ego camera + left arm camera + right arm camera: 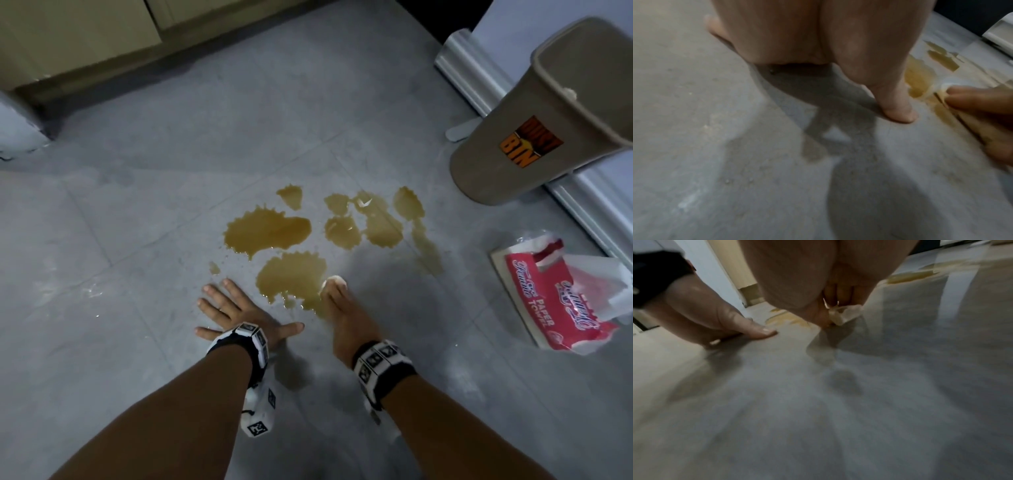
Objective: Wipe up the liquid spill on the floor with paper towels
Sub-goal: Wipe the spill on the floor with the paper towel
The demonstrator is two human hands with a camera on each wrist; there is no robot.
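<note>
A brown liquid spill [270,229] lies in several puddles on the grey tile floor [137,212]. My left hand [236,308] rests flat on the floor just left of the nearest puddle [294,274], fingers spread. My right hand [335,298] grips a small stained wad of paper towel [335,282] and presses it on that puddle's right edge. In the right wrist view the wad [844,314] sits under my curled fingers, with spill [785,319] beyond. In the left wrist view my thumb [898,112] lies on the floor, and the wad [941,84] is at the right.
A beige dust bin [548,113] stands at the back right by a silver rail [469,65]. A torn red pack of paper towels [561,298] lies on the floor at the right. Cabinet bases [85,34] run along the back left.
</note>
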